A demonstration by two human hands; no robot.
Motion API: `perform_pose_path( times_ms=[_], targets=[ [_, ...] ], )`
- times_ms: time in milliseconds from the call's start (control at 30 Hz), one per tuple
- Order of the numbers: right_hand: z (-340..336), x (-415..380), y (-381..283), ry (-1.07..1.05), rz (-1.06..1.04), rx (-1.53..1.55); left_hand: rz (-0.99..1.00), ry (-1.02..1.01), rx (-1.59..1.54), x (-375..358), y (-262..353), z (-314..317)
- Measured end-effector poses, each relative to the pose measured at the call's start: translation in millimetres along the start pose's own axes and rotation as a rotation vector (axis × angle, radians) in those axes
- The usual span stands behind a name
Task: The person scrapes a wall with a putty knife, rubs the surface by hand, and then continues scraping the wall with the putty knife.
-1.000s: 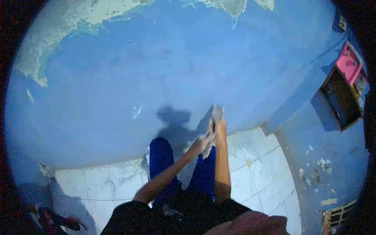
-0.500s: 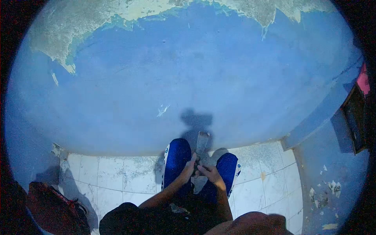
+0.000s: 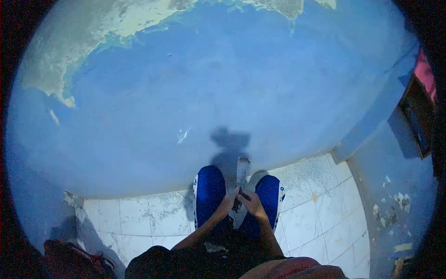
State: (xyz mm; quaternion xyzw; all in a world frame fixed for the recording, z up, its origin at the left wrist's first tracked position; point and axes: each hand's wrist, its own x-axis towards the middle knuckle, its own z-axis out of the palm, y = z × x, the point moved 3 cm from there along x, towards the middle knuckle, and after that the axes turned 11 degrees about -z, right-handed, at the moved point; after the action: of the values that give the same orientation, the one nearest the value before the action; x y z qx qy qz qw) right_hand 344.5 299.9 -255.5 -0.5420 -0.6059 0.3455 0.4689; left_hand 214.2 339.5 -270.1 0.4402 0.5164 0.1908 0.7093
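Observation:
A scraper with a pale, worn blade (image 3: 242,171) points up toward the wall between my blue-clad knees. My left hand (image 3: 229,199) is closed around its dark handle, thumb near the base of the blade. Close beside it, my right hand (image 3: 252,204) pinches the same handle from the right. The blade stands apart from my knees, and part of the handle is hidden by my fingers.
A blue wall (image 3: 139,111) has its paint peeled off along the top. Below lie white floor tiles (image 3: 320,209). A dark red bag (image 3: 69,260) sits at the lower left. At the right are a dark framed object (image 3: 416,116) and pink cloth (image 3: 425,74).
The view has turned and shifted slightly. The scraper blade stands more upright, and my right hand has come closer to my left on the handle.

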Motion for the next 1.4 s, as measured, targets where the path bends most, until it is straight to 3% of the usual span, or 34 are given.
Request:
perform_pose_path(
  times_ms=[67, 167, 267, 300, 333, 400, 433, 533, 567, 600, 633, 700, 833, 933, 1033, 1133, 1400],
  targets=[
    [-1, 2, 1, -0.014, -0.029, -0.022, -0.049, -0.045, 0.017, 1, -5, 0],
    [-2, 0, 0, 0.192, 0.104, -0.007, -0.072, -0.096, 0.043, 9, -10, 0],
    [-18, 8, -15, 0.439, -0.057, 0.042, -0.06, -0.127, 0.051, 16, -8, 1],
    [-20, 8, -3, 0.48, 0.004, 0.243, -0.045, -0.135, 0.031, 17, -3, 0],
    [-32, 14, -18, 0.529, -0.133, 0.171, -0.026, -0.143, 0.001, 14, 12, 0],
    [-58, 21, -47, 0.541, -0.036, 0.019, 0.044, -0.197, -0.118, 6, 53, -8],
    [-66, 31, -56, 0.598, -0.068, 0.225, 0.099, -0.228, -0.178, 8, 81, -12],
    [-99, 64, -107, 0.719, -0.124, 0.108, 0.43, -0.476, -0.238, 58, 157, -21],
    [-110, 64, -126, 0.721, -0.118, 0.03, 0.577, -0.559, -0.298, 52, 210, -12],
    [-122, 67, -146, 0.722, -0.103, -0.048, 0.632, -0.564, -0.158, 39, 251, -4],
    [-128, 67, -168, 0.814, -0.228, -0.105, 0.694, -0.565, -0.021, 3, 306, 10],
    [-134, 64, -214, 0.945, -0.375, -0.14, 0.608, -0.52, 0.032, -34, 370, 42],
    [-147, 87, -269, 1.019, -0.539, -0.122, 0.398, -0.932, -0.066, -54, 432, 94],
    [-159, 124, -289, 0.992, -0.694, -0.332, 0.426, -1.211, -0.14, -68, 462, 120],
    [-162, 148, -300, 0.996, -0.844, -0.536, 0.435, -1.286, -0.456, -81, 476, 132],
    [-158, 155, -307, 1.01, -0.72, -0.505, 0.181, -1.817, -0.631, -50, 487, 132],
    [-165, 149, -324, 0.987, -0.67, -0.547, 0.12, -1.808, -0.837, -52, 487, 132]
  ],
)
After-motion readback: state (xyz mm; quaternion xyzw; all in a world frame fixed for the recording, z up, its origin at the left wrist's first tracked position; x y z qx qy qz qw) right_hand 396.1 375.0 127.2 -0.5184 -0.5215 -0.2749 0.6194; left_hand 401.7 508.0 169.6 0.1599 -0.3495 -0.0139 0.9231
